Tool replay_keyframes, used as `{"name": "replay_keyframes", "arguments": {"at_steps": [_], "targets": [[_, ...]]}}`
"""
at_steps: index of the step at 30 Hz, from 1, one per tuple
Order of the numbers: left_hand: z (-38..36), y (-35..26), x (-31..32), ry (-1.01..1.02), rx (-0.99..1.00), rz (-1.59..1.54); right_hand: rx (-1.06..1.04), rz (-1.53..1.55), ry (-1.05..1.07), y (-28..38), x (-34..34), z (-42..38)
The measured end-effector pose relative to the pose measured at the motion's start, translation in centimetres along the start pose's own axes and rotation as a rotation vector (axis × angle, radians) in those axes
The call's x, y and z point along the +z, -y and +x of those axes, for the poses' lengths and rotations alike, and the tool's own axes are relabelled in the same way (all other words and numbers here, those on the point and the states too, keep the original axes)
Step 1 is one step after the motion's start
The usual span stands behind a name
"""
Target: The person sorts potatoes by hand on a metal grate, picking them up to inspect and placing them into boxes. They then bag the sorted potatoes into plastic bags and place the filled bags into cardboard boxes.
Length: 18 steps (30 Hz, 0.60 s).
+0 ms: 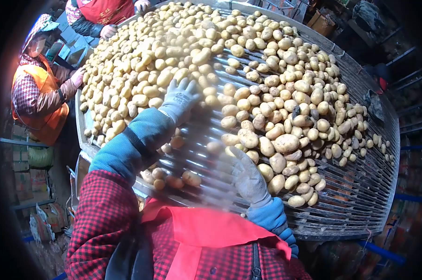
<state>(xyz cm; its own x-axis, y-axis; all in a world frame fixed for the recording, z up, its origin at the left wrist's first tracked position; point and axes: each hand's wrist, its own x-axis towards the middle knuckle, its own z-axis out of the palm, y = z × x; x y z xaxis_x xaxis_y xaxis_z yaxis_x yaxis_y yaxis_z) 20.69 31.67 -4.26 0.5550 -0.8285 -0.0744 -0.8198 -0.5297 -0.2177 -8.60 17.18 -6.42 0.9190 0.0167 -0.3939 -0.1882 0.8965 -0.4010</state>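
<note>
A red apron (211,227) faces pale, soil-smudged potatoes (286,143); the left hand (179,99) touches them, grip apart; the right hand (251,179) adjoins, grip unclear.

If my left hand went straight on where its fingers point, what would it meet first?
Probably the potatoes just beyond the fingertips of your gloved left hand; blur makes depth unclear, so they may already be touching.

Carries potatoes (302,98) on the tabletop (355,189), massed far left and right of centre, meeting across the far side. Shows slats (206,161) between both masses and along the near right. Keeps a small cluster (173,181) at near left. Has one person (38,93) beyond the left edge, another (103,11) behind the far-left edge.
</note>
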Motion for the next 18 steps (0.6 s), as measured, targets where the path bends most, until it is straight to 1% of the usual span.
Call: {"name": "replay_keyframes", "arguments": {"at_steps": [3,4,7,8,9,11,14,15,17,18], "targets": [[0.1,0.0,0.3,0.005,-0.012,-0.015,-0.023,-0.019,0.038,-0.1,-0.4,-0.1],[-0.1,0.1,0.7,-0.042,0.002,-0.024,-0.018,-0.023,0.021,-0.1,-0.4,0.0],[-2.0,-0.4,1.4,-0.182,0.04,0.008,-0.05,-0.024,0.068,0.2,-0.2,-0.3],[-2.2,-0.8,1.6,-0.107,0.065,0.087,-0.027,-0.037,0.023,0.4,0.1,-0.4],[-2.3,-0.9,1.8,-0.155,0.1,0.117,-0.04,-0.019,0.043,0.3,0.1,-0.3],[-1.6,-0.5,2.0,-0.233,0.125,0.017,-0.063,0.01,0.085,0.1,0.0,-0.3],[-1.8,-1.3,0.1,-0.372,0.098,-0.377,-0.071,-0.005,0.08,0.2,0.3,-0.3],[-2.1,-1.9,-1.8,-0.213,0.191,-0.466,-0.065,-0.031,0.021,0.5,0.6,-0.3],[-3.3,-4.4,-5.3,-0.127,0.471,-0.864,-0.043,-0.076,-0.099,0.9,1.5,-0.5],[-2.9,-4.8,-5.0,-0.223,0.514,-0.812,-0.065,-0.105,-0.047,1.0,2.0,-0.3]]}}
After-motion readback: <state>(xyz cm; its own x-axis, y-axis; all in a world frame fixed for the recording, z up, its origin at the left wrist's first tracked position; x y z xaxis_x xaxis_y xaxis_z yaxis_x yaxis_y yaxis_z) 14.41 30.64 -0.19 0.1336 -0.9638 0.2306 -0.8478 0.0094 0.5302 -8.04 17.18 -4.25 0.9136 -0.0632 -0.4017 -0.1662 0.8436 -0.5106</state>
